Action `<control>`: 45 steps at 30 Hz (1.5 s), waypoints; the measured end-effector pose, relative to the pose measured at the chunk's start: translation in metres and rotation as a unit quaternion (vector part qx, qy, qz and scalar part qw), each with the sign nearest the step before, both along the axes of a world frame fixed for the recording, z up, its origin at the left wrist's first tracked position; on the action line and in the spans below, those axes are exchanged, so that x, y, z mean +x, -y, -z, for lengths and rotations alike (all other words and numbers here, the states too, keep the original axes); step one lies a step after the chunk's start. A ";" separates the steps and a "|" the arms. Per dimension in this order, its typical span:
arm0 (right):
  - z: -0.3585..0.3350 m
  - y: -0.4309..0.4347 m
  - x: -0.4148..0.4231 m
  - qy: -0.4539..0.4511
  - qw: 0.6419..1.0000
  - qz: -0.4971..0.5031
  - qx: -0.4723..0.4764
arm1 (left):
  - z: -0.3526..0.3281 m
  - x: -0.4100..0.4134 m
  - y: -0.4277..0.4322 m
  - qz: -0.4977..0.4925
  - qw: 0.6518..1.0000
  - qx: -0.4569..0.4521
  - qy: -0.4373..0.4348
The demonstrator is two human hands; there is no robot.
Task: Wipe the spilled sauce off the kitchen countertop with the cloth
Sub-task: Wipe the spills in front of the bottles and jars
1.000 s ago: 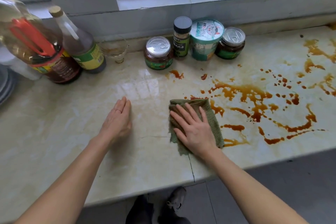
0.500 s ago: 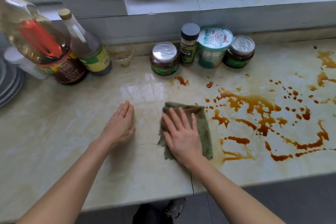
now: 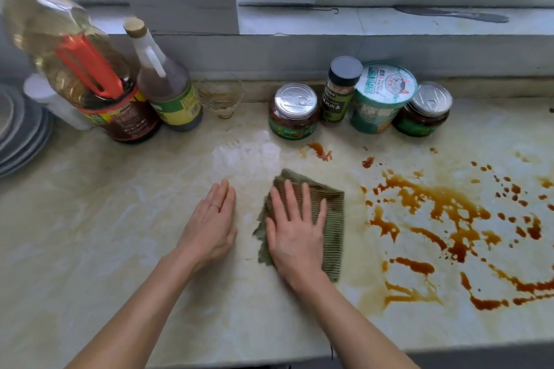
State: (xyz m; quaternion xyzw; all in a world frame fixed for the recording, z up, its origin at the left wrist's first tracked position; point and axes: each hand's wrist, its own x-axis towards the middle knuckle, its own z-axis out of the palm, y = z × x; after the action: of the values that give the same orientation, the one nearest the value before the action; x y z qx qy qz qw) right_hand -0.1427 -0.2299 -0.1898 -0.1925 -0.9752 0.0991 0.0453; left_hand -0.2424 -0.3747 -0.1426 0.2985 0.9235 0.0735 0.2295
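Observation:
A green ribbed cloth [image 3: 331, 219] lies flat on the pale marble countertop [image 3: 120, 234]. My right hand [image 3: 295, 232] presses on it with fingers straight and spread. Flat on the bare counter just left of the cloth rests my left hand [image 3: 211, 223], a ring on one finger. Brown sauce [image 3: 443, 210] is streaked and spattered over the counter to the right of the cloth. A faint yellowish smear [image 3: 364, 287] lies between cloth and sauce. A small sauce blot [image 3: 320, 151] sits behind the cloth.
Along the back wall stand two lidded jars [image 3: 292, 112] [image 3: 424, 112], a spice bottle [image 3: 340, 90] and a paper tub [image 3: 382, 97]. A small glass [image 3: 221, 97], two large bottles [image 3: 168, 84] [image 3: 90, 78] and stacked plates [image 3: 21, 126] sit at the left. The counter's front edge runs below my forearms.
My right hand has slid the cloth leftward, away from the sauce streaks and closer to my left hand, leaving a faint smear. The left hand has stayed put.

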 end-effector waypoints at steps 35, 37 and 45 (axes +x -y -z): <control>-0.002 -0.100 -0.083 -0.005 0.982 0.182 0.054 | 0.023 0.004 -0.060 -0.025 0.977 0.176 -0.116; -0.005 -0.108 -0.087 -0.011 0.963 0.267 0.030 | 0.024 0.004 -0.060 -0.025 0.978 0.174 -0.113; -0.003 -0.118 -0.068 0.001 0.973 0.228 0.046 | 0.027 0.003 -0.058 -0.015 0.979 0.164 -0.124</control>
State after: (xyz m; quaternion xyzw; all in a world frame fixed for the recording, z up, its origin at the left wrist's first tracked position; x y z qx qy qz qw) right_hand -0.2110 -0.1119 -0.1865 -0.4078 -0.9091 0.0409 0.0744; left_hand -0.2398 -0.3166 -0.1698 0.3252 0.9243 0.1902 0.0603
